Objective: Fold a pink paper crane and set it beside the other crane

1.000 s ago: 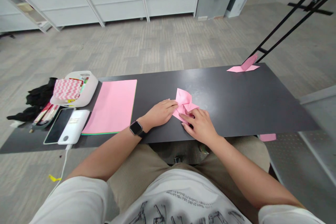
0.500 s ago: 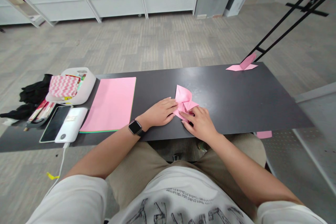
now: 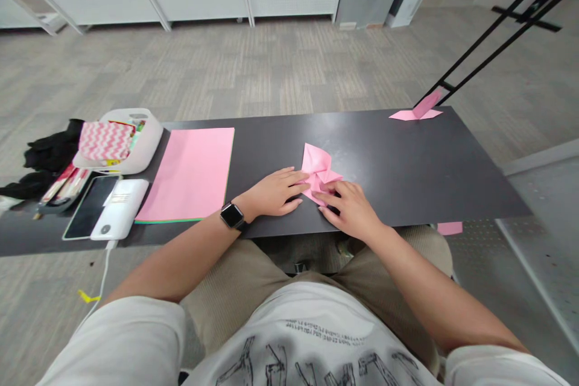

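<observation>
A partly folded sheet of pink origami paper [image 3: 316, 161] lies on the dark table, with one pointed flap reaching away from me and smaller folds nearer. My left hand [image 3: 280, 192] rests flat at its left edge, fingers stretched out and their tips on the paper. A black smartwatch [image 3: 232, 215] is on that wrist. At the lower right folds, my right hand [image 3: 350, 208] has its fingers bent, with the index finger and thumb at the paper's near corner. The fingers partly cover the near folds.
Left of my hands lies a stack of pink paper [image 3: 190, 175]. Beyond it are a white basket [image 3: 151, 142], a phone [image 3: 88, 211], a white power bank [image 3: 118, 211] with a cable, and black cloth [image 3: 54, 148]. A folded pink paper piece [image 3: 416, 114] stands at the far right corner.
My right fingers have loosened slightly and shifted a little right at the near folds, showing more paper. My left hand stays at the left edge. The view has tilted slightly.
</observation>
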The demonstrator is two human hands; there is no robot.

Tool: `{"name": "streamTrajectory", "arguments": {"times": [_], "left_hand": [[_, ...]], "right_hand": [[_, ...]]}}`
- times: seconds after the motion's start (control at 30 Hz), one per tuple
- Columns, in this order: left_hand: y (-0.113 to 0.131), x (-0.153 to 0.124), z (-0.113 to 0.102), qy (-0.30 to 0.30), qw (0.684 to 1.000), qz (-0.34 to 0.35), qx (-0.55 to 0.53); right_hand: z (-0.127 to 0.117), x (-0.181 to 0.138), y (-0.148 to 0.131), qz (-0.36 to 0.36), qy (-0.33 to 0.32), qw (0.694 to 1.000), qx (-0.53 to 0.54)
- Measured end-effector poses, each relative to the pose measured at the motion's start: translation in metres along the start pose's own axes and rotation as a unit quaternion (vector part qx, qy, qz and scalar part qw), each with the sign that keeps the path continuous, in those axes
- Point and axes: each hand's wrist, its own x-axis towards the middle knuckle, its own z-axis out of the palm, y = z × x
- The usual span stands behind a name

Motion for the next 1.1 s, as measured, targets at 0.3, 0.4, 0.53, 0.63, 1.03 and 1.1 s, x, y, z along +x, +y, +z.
{"name": "streamTrajectory", "arguments": {"times": [0.3,0.4,0.53,0.63,1.03,1.1], "left_hand": [[0.0010,0.0011,0.0043,0.033,0.999,0.019,0.020],[0.0000,-0.0001,0.0060,0.033,0.999,0.027,0.019],[-0.0003,-0.0004,0.0055,0.016,0.999,0.028,0.017],[0.0010,0.0000,0.0045,0.008,1.000,0.020,0.019],[0.0003,0.0020,0.0021,0.038,0.999,-0.002,-0.004],[0.0002,0.0024,0.0049,0.041,0.999,-0.018,0.001]], "right_hand": [[-0.0034,0.0004,0.0026,0.000,-0.009,1.000,0.004],[-0.0023,0.0001,0.0029,-0.002,-0.006,1.000,0.003],[-0.0008,-0.0001,0.0030,-0.012,0.004,1.000,0.007],[-0.0008,0.0000,0.0028,-0.013,0.006,1.000,0.009],[0.0006,-0.0005,0.0049,-0.006,-0.002,1.000,0.001],[0.0009,-0.0006,0.0053,-0.009,-0.001,1.000,0.001]]}}
